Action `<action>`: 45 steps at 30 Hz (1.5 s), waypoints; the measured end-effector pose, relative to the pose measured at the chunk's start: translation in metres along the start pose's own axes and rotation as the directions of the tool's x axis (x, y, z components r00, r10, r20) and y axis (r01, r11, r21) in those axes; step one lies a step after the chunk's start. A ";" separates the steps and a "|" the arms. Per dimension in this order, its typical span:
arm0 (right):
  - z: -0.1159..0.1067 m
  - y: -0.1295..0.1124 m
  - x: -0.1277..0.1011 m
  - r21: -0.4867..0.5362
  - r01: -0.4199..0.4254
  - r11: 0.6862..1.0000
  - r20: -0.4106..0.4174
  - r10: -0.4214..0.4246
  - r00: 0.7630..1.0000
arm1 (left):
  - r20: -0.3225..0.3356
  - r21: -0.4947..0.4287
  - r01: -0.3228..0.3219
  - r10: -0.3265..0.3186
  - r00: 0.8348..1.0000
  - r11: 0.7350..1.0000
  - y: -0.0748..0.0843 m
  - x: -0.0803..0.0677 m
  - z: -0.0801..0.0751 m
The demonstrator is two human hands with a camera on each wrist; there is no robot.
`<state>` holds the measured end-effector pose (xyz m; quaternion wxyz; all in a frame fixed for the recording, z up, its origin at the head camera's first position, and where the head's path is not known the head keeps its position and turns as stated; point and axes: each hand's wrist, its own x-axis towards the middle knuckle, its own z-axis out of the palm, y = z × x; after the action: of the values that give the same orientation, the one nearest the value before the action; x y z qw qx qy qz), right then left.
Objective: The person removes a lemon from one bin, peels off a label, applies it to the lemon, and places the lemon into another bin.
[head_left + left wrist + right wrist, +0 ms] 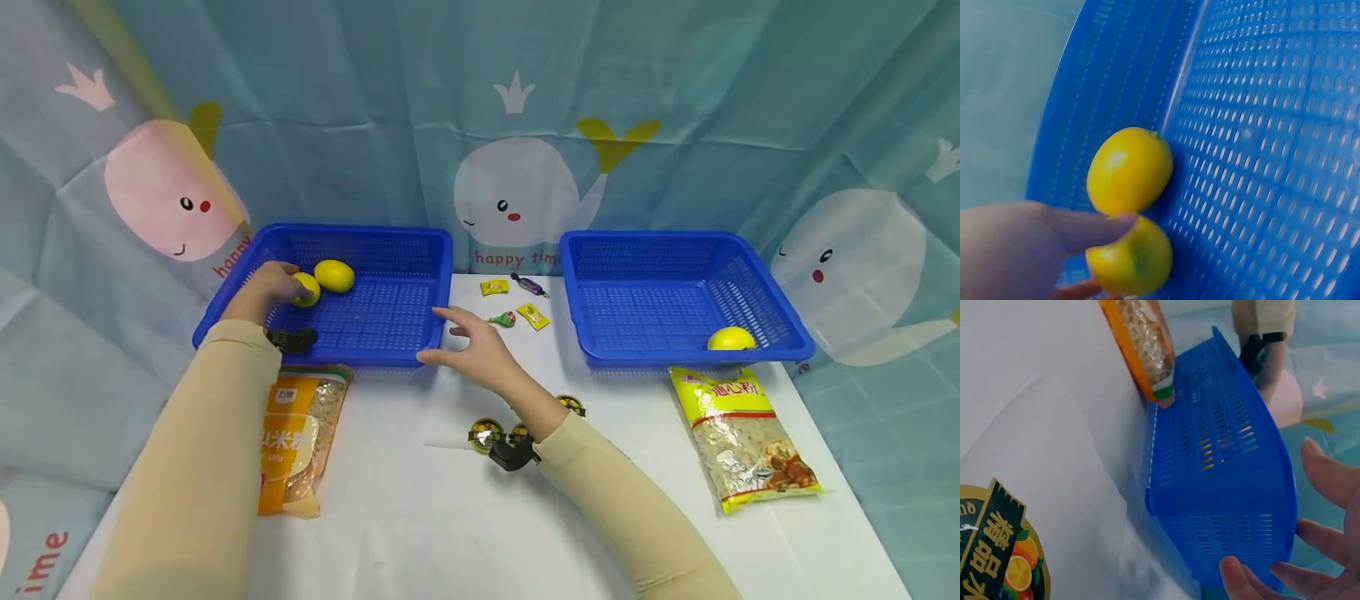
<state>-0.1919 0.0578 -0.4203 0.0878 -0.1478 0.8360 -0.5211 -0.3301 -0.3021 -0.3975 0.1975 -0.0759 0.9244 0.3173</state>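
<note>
My left hand [268,288] reaches into the left blue basket [397,229] and grips a yellow lemon [1141,265]. The thumb lies over the fruit, with fingertips showing below it in the left wrist view. A second lemon [334,276] lies right beside it, against the basket's wall. At the basket's right end is my right hand [480,354], its fingers spread and its fingertips right at the rim. Nothing shows between its thumb and fingers.
Another blue basket [622,360] on the right has a lemon [731,338] in its front corner. Wrapped candies [533,316] lie between the baskets. An orange bag [288,442] and a yellow bag [746,437] lie in front. Round fruit stickers [486,435] are near my right wrist.
</note>
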 end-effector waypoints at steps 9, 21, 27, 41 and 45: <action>0.008 -0.006 -0.001 -0.037 -0.007 0.999 0.033 0.008 0.999 | 0.060 -0.065 0.063 -0.059 0.996 0.996 0.002 -0.001 0.009; 0.003 0.001 -0.005 -0.063 -0.055 0.996 0.040 0.058 0.998 | 0.019 -0.309 0.062 -0.060 0.998 0.949 0.019 -0.025 -0.004; -0.001 0.003 -0.012 -0.033 -0.056 0.998 0.035 0.057 0.998 | 0.036 -0.447 -0.036 0.058 0.998 0.894 0.036 -0.049 0.011; -0.009 -0.011 -0.048 0.092 0.174 0.980 -0.228 -0.150 0.962 | 0.060 -0.708 -0.135 0.250 0.966 0.694 0.117 -0.148 0.110; -0.014 -0.022 -0.063 0.119 0.195 0.974 -0.249 -0.161 0.955 | 0.095 -0.780 -0.095 0.267 0.959 0.619 0.134 -0.167 0.134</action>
<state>-0.1334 0.0813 -0.3947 -0.0499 -0.1527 0.7844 -0.5991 -0.1708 -0.1111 -0.3502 0.2058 -0.0262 0.6794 0.7039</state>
